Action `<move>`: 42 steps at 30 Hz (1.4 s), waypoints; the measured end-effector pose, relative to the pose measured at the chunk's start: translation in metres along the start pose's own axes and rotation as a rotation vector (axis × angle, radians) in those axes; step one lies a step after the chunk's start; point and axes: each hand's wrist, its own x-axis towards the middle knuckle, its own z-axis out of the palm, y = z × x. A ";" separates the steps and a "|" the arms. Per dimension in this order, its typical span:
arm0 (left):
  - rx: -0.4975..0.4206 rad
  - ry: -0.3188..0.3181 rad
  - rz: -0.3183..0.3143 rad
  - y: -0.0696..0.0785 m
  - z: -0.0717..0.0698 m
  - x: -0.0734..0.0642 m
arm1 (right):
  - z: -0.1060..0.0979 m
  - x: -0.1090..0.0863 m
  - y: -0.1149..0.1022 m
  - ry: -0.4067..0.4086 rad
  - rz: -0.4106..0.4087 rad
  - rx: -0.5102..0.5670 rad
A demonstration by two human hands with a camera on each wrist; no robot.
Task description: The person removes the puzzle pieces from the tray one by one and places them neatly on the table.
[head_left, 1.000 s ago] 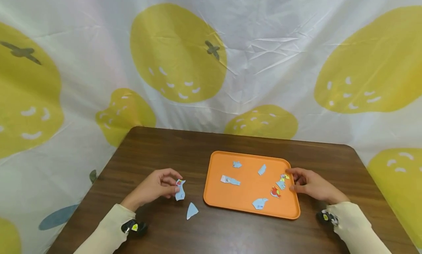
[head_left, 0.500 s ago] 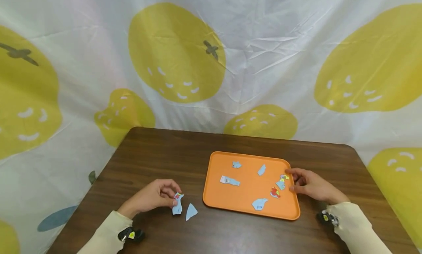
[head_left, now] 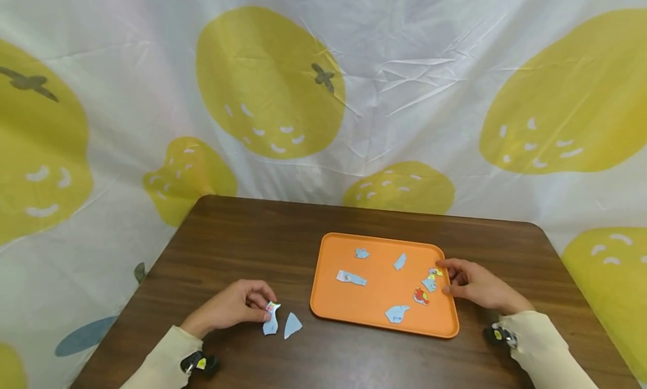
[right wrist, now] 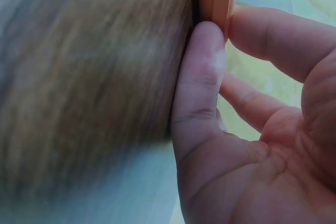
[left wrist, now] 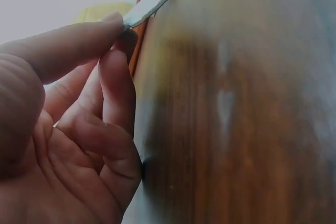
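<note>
Left of the orange tray (head_left: 354, 306) on the brown table (head_left: 263, 232), pinching a pale-blue piece (head_left: 270, 325) with red print between thumb and fingers of the left hand (head_left: 237, 306), just beside a pale-blue triangle (head_left: 292, 325), and gripping the tray's right rim with the right hand (head_left: 480, 286), near a red-printed piece (head_left: 421, 296).

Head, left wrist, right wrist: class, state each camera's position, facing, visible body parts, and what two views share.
Head: worn on the head, facing forward and down at the table; left hand, right hand and both sleeves show.
Left wrist: on that wrist, facing the pale blue piece; the left hand, pinching it, shows.
Right wrist: on that wrist, facing the orange tray; the right hand shows.
Head and right wrist share the right hand touching the tray.
</note>
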 end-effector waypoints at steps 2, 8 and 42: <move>0.015 -0.004 0.002 0.000 0.000 0.001 | 0.000 0.000 0.001 0.006 0.004 -0.005; 0.100 0.003 0.002 0.005 0.002 0.004 | -0.001 0.001 0.002 0.011 0.000 -0.003; 0.167 0.076 -0.001 0.030 -0.004 0.032 | 0.002 0.001 0.001 -0.003 -0.006 0.010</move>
